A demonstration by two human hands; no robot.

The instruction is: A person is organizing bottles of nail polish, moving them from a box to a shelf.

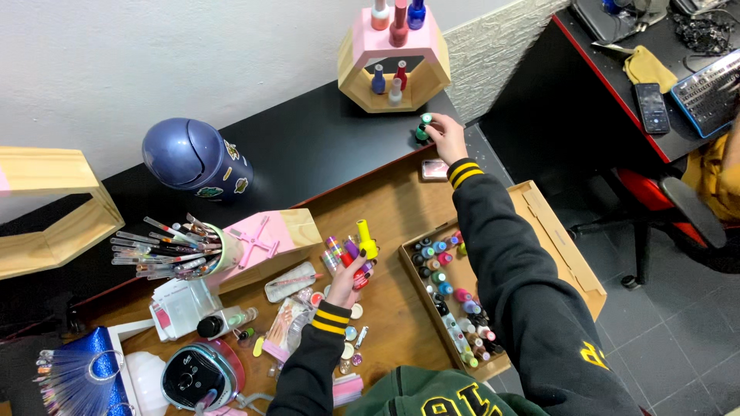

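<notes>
Fan of nail colour swatches sits at the far left edge, near a white-and-pink nail lamp. Above them, a cup of brushes and pens leans sideways next to a pink wooden block. Behind, on the black desk, stands a blue domed bin w/ stickers.

Left hand is in the middle of the wooden table. Its fingers are closed around a bunch of small bottles; the yellow one sticks up highest, w/ pink, purple and red ones beside it. Small round pots and nail-tip packets lie around the wrist.

Right of this hand, an open cardboard box holds many nail polish bottles, mostly along its left side. The right arm crosses over the box.

Right hand reaches far, to the black desk just in front of the hexagonal wooden shelf. Its fingertips pinch a green nail polish bottle, which stands upright on the desk, approx. below the shelf's right corner. The shelf has three bottles inside and three on top. Pink compact lies near the wrist.

At far right, a phone lies on another black desk.
</notes>
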